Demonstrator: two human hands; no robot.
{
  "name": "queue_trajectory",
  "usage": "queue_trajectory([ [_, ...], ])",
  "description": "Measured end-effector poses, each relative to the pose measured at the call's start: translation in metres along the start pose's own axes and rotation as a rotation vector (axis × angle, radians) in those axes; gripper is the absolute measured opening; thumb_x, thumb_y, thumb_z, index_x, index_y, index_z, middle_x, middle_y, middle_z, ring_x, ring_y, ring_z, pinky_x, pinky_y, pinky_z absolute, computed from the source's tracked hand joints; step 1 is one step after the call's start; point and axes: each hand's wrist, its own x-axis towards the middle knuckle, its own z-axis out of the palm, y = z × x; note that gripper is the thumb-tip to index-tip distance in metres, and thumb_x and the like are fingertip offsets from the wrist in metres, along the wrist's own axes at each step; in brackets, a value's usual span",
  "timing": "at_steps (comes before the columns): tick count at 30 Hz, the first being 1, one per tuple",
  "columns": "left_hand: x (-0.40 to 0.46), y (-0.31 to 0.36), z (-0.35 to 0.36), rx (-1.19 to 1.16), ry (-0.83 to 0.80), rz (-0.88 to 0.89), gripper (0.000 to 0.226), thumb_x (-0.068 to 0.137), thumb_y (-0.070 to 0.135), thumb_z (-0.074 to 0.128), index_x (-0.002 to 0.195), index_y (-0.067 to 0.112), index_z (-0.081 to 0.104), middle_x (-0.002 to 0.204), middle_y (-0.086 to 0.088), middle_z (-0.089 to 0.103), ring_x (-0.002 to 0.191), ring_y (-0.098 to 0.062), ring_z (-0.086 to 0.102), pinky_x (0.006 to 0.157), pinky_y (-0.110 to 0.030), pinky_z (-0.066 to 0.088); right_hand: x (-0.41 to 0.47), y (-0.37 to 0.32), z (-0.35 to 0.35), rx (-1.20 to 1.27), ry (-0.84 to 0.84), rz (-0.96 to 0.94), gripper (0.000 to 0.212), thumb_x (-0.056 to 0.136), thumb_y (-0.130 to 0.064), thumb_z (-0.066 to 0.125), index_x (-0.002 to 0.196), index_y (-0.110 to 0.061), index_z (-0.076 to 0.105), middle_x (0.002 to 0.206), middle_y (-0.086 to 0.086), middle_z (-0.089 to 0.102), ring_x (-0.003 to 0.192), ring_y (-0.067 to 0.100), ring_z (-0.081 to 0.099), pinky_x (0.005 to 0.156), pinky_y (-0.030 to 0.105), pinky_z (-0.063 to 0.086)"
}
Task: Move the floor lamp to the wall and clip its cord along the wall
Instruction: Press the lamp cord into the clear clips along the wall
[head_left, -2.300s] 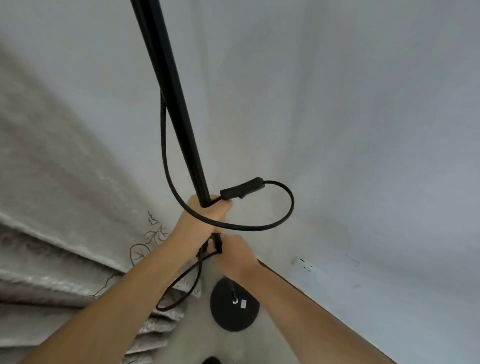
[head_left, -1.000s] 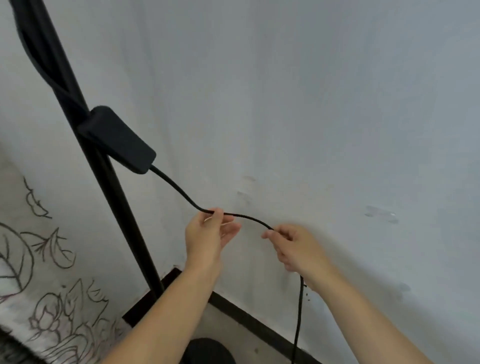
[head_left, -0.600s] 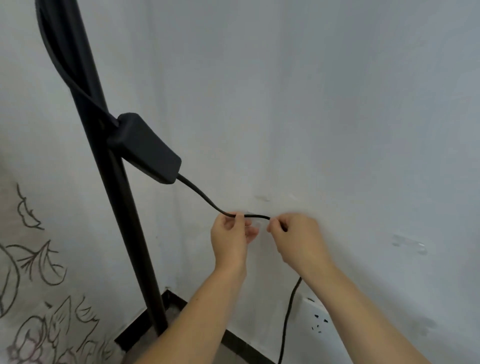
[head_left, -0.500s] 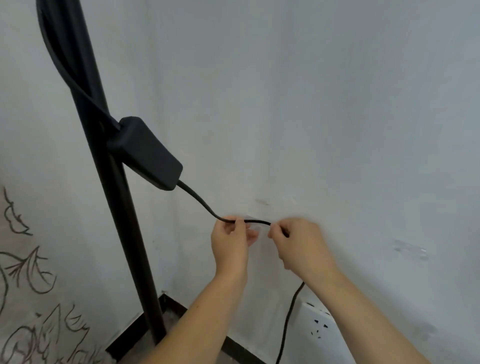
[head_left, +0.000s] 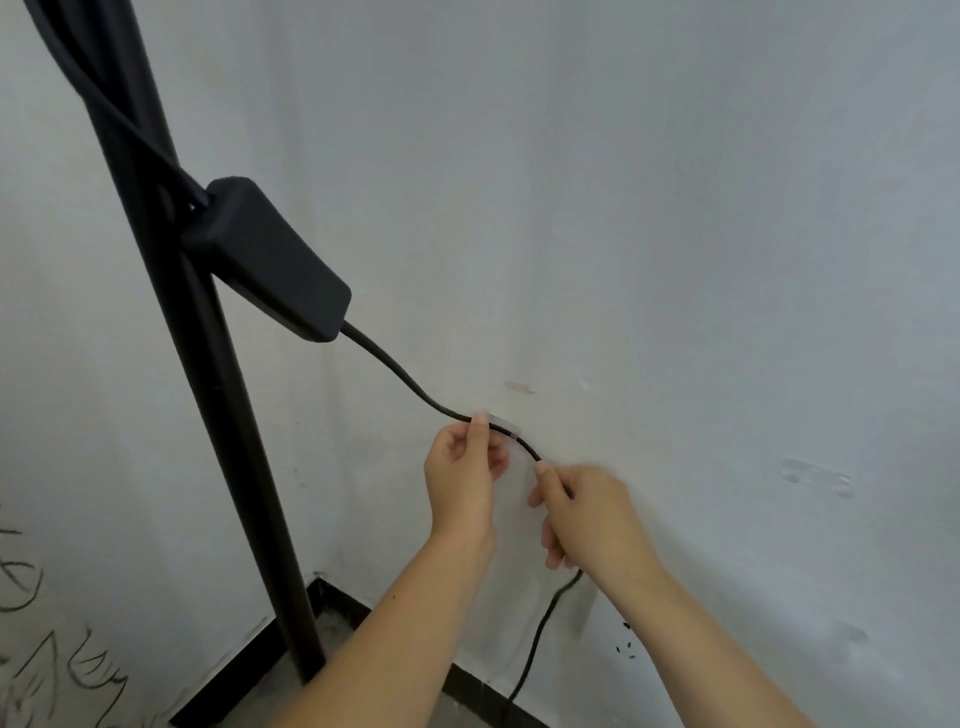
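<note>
The black lamp pole (head_left: 208, 364) stands at the left, close to the white wall (head_left: 623, 208). A black inline switch box (head_left: 270, 260) hangs beside the pole. From it the black cord (head_left: 400, 376) curves down to a small clear clip (head_left: 501, 423) stuck on the wall. My left hand (head_left: 465, 478) pinches the cord at the clip. My right hand (head_left: 587, 514) grips the cord just right of the clip, and the cord drops below it toward the floor.
A second clear clip (head_left: 815, 475) sits on the wall further right. A white wall socket (head_left: 618, 639) is low on the wall near the dark skirting (head_left: 467, 680). A curtain with leaf drawings (head_left: 31, 649) hangs at the lower left.
I let go of the pole and took up the cord. Both hands brought it against the wall at the clip; my right hand has since slid down and right.
</note>
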Motion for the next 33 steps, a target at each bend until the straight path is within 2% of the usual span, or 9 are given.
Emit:
queue_trajectory([
  [4,0.002,-0.002,0.001,0.023,-0.006,0.010,0.022,0.091,0.025,0.057,0.073,0.013,0.055,0.063,0.001,0.060,0.054,-0.009,0.057,0.060,-0.024,0.053,-0.004,0.007,0.012,0.273,-0.147,0.116,0.045,0.099,-0.038,0.034,0.073,-0.015,0.062,0.039,-0.001,0.059,0.038,0.012,0.059,0.039,0.017,0.044],
  [8,0.004,-0.006,0.004,0.054,-0.016,0.073,0.018,0.091,0.021,0.055,0.074,0.015,0.054,0.062,0.001,0.062,0.056,-0.011,0.059,0.057,-0.024,0.054,-0.016,0.021,-0.002,0.263,-0.278,0.120,0.035,0.099,-0.029,0.039,0.075,-0.018,0.063,0.046,-0.005,0.062,0.045,0.003,0.059,0.051,0.013,0.046],
  [10,0.005,-0.008,0.007,0.058,-0.020,0.091,0.018,0.091,0.020,0.054,0.074,0.015,0.053,0.065,-0.002,0.060,0.054,-0.011,0.058,0.057,-0.024,0.055,-0.023,0.033,-0.023,0.236,-0.271,0.120,0.032,0.097,-0.026,0.044,0.072,-0.019,0.062,0.046,-0.008,0.061,0.047,0.002,0.057,0.058,0.014,0.046],
  [12,0.005,-0.010,0.008,0.064,-0.010,0.116,0.019,0.092,0.019,0.053,0.074,0.014,0.053,0.066,-0.002,0.060,0.050,-0.008,0.058,0.056,-0.023,0.055,-0.030,0.042,-0.047,0.245,-0.211,0.121,0.031,0.096,-0.024,0.047,0.069,-0.019,0.062,0.046,-0.009,0.058,0.049,0.005,0.054,0.065,0.024,0.045],
  [13,0.005,-0.010,0.009,0.066,-0.003,0.128,0.019,0.093,0.018,0.052,0.074,0.014,0.053,0.066,-0.003,0.061,0.048,-0.008,0.058,0.055,-0.023,0.055,-0.033,0.045,-0.056,0.266,-0.184,0.122,0.031,0.096,-0.023,0.048,0.069,-0.019,0.063,0.046,-0.009,0.057,0.049,0.007,0.053,0.065,0.025,0.045],
  [17,0.002,-0.009,0.010,0.065,0.013,0.144,0.018,0.094,0.017,0.050,0.076,0.013,0.053,0.067,-0.005,0.060,0.044,-0.010,0.060,0.050,-0.023,0.055,-0.040,0.043,-0.062,0.325,-0.170,0.149,0.032,0.097,-0.022,0.046,0.075,-0.021,0.069,0.044,-0.008,0.054,0.042,0.008,0.049,0.052,0.019,0.045],
  [22,-0.001,-0.005,0.005,0.023,-0.048,0.143,0.017,0.096,0.016,0.044,0.081,0.016,0.053,0.069,-0.009,0.056,0.046,-0.014,0.064,0.053,-0.026,0.057,-0.048,0.038,-0.045,0.355,-0.195,0.184,0.032,0.099,-0.024,0.043,0.082,-0.019,0.070,0.040,-0.008,0.051,0.033,0.007,0.044,0.039,0.014,0.038],
  [28,0.004,0.003,0.001,-0.078,-0.027,0.000,0.023,0.096,0.022,0.047,0.078,0.008,0.047,0.045,-0.001,0.060,0.044,-0.019,0.066,0.048,-0.028,0.058,-0.047,0.023,-0.058,0.483,-0.085,0.171,0.030,0.096,-0.017,0.046,0.079,-0.013,0.071,0.041,-0.007,0.049,0.032,0.010,0.040,0.039,0.017,0.043],
  [33,0.007,0.004,0.000,-0.091,-0.045,-0.096,0.032,0.094,0.030,0.052,0.071,0.008,0.052,0.041,0.001,0.061,0.043,-0.016,0.065,0.047,-0.026,0.057,-0.057,0.015,-0.079,0.415,-0.041,0.140,0.023,0.094,-0.014,0.050,0.083,-0.011,0.071,0.043,-0.009,0.048,0.035,0.009,0.041,0.040,0.019,0.044],
])
